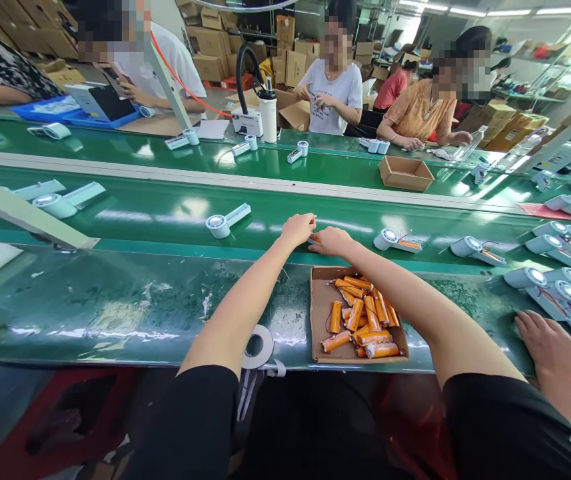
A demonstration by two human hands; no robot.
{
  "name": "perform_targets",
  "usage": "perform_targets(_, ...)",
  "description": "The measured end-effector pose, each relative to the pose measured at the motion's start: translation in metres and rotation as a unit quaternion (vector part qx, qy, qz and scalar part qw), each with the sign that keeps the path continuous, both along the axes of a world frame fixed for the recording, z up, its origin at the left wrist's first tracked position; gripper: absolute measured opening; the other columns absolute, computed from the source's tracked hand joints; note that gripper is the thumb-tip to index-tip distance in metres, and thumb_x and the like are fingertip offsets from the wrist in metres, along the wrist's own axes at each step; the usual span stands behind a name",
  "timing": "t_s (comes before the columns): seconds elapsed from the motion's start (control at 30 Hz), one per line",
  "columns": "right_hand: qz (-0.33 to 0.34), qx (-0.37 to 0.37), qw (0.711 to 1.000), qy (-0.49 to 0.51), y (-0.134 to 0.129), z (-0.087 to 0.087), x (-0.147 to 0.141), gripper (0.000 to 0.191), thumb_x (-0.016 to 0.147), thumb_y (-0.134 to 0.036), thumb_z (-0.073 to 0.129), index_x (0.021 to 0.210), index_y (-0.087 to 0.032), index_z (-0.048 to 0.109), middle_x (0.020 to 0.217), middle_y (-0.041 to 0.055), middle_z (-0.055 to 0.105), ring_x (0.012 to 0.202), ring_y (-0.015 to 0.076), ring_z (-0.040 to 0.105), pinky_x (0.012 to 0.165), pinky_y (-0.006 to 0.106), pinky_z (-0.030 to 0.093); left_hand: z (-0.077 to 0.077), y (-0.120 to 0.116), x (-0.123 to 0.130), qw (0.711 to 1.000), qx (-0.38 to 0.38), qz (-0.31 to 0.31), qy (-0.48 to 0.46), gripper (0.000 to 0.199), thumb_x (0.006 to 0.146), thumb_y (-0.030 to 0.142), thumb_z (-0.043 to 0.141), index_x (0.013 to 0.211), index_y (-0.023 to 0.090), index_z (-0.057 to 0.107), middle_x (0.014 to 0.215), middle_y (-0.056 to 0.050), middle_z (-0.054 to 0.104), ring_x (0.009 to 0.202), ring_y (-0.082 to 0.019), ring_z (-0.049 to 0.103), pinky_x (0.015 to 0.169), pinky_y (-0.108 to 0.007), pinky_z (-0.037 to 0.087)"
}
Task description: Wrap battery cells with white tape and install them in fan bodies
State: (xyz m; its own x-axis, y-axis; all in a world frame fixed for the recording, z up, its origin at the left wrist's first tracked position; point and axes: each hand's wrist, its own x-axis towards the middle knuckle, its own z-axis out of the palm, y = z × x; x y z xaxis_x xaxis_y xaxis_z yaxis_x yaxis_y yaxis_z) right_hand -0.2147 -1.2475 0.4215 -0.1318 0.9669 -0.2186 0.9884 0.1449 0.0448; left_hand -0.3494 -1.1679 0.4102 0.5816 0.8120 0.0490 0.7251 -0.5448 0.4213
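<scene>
My left hand (297, 231) and my right hand (334, 241) are held close together over the near green belt, both with curled fingers. Whatever they pinch is too small and too hidden to make out; only a pale speck shows at the left fingertips. Below my right forearm, a shallow cardboard box (317, 313) holds several orange battery cells (356, 313) with thin wires. To the left of my hands lies a light-blue device casing (219, 227) with a round head and an open handle. Another casing (388, 239), with an orange cell in its handle, is to the right.
A roll of white tape (259, 348) rests at the bench edge. More casings (565, 293) crowd the right side, beside another person's hand (548, 343). A slanted metal post (30, 210) stands at left. Across the belts, co-workers sit near a brown tray (405, 175) and a white bottle (268, 117).
</scene>
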Motion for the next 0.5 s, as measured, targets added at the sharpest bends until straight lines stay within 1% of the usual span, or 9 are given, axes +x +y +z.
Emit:
perform_targets(0.03, 0.006, 0.000, 1.000, -0.004, 0.000, 0.001, -0.001, 0.048, 0.101, -0.054, 0.058, 0.141, -0.029, 0.069, 0.120, 0.0167, 0.076, 0.108, 0.0343, 0.073, 0.090, 0.042, 0.056, 0.001, -0.006, -0.002, 1.000, 0.003, -0.005, -0.008, 0.024, 0.103, 0.026, 0.050, 0.116, 0.019, 0.069, 0.122, -0.014, 0.075, 0.114, -0.028, 0.070, 0.103, -0.041, 0.050)
perform_targets(0.1, 0.021, 0.007, 1.000, -0.007, 0.000, 0.002, -0.001, 0.045, 0.104, -0.050, 0.054, 0.138, -0.026, 0.071, 0.127, 0.0179, 0.073, 0.115, 0.0340, 0.070, 0.096, 0.043, 0.055, 0.001, -0.028, -0.018, 0.998, 0.035, -0.027, -0.050, 0.030, 0.102, 0.021, 0.053, 0.130, 0.016, 0.064, 0.140, -0.014, 0.068, 0.131, -0.026, 0.062, 0.121, -0.046, 0.039)
perform_targets(0.17, 0.038, 0.013, 0.999, -0.001, 0.001, 0.002, 0.001, 0.042, 0.106, -0.044, 0.050, 0.133, -0.023, 0.074, 0.133, 0.0186, 0.071, 0.120, 0.0330, 0.068, 0.100, 0.042, 0.053, -0.002, -0.061, -0.054, 0.988, 0.082, -0.061, -0.118, 0.037, 0.100, 0.020, 0.059, 0.137, 0.016, 0.061, 0.146, -0.013, 0.064, 0.142, -0.026, 0.053, 0.128, -0.050, 0.031)
perform_targets(0.23, 0.050, 0.015, 0.999, 0.011, 0.004, 0.002, 0.005, 0.038, 0.106, -0.037, 0.050, 0.127, -0.021, 0.077, 0.134, 0.0181, 0.071, 0.120, 0.0318, 0.068, 0.101, 0.040, 0.052, -0.006, -0.104, -0.108, 0.972, 0.109, -0.106, -0.178, 0.029, 0.102, 0.027, 0.062, 0.130, 0.019, 0.067, 0.134, -0.010, 0.072, 0.138, -0.028, 0.056, 0.122, -0.050, 0.042)
perform_targets(0.3, 0.054, 0.014, 0.998, 0.027, 0.010, 0.000, 0.014, 0.033, 0.104, -0.034, 0.056, 0.123, -0.021, 0.079, 0.129, 0.0149, 0.074, 0.118, 0.0305, 0.069, 0.100, 0.038, 0.052, -0.011, -0.149, -0.167, 0.958, 0.113, -0.174, -0.199, 0.019, 0.103, 0.034, 0.063, 0.114, 0.022, 0.073, 0.116, -0.007, 0.078, 0.124, -0.026, 0.065, 0.113, -0.047, 0.052)
perform_targets(0.33, 0.049, 0.017, 0.998, 0.038, 0.012, -0.001, 0.019, 0.031, 0.102, -0.035, 0.060, 0.123, -0.022, 0.080, 0.126, 0.0126, 0.076, 0.116, 0.0298, 0.070, 0.099, 0.037, 0.052, -0.014, -0.170, -0.194, 0.955, 0.110, -0.203, -0.185, 0.018, 0.101, 0.036, 0.067, 0.111, 0.023, 0.074, 0.112, -0.007, 0.079, 0.123, -0.027, 0.066, 0.111, -0.047, 0.054)
perform_targets(0.4, 0.015, 0.035, 0.997, 0.068, 0.015, -0.003, 0.030, 0.032, 0.099, -0.036, 0.067, 0.125, -0.024, 0.080, 0.118, 0.0084, 0.079, 0.111, 0.0283, 0.071, 0.095, 0.036, 0.053, -0.022, -0.204, -0.238, 0.963, 0.108, -0.218, -0.113, 0.032, 0.094, 0.040, 0.077, 0.120, 0.023, 0.074, 0.122, -0.010, 0.077, 0.132, -0.033, 0.060, 0.111, -0.053, 0.055)
perform_targets(0.47, -0.026, 0.076, 0.992, 0.096, 0.008, -0.001, 0.034, 0.033, 0.096, -0.038, 0.071, 0.125, -0.024, 0.080, 0.116, 0.0079, 0.080, 0.109, 0.0283, 0.071, 0.095, 0.037, 0.054, -0.033, -0.229, -0.264, 0.972, 0.120, -0.200, -0.039, 0.042, 0.090, 0.033, 0.080, 0.130, 0.022, 0.071, 0.137, -0.012, 0.071, 0.138, -0.038, 0.055, 0.109, -0.058, 0.056)
perform_targets(0.5, -0.033, 0.107, 0.988, 0.110, -0.002, 0.003, 0.032, 0.033, 0.096, -0.037, 0.072, 0.124, -0.022, 0.080, 0.118, 0.0096, 0.079, 0.111, 0.0291, 0.070, 0.096, 0.038, 0.053, -0.039, -0.238, -0.271, 0.973, 0.136, -0.187, -0.020, 0.040, 0.091, 0.026, 0.078, 0.130, 0.022, 0.071, 0.141, -0.013, 0.069, 0.137, -0.038, 0.056, 0.108, -0.058, 0.057)
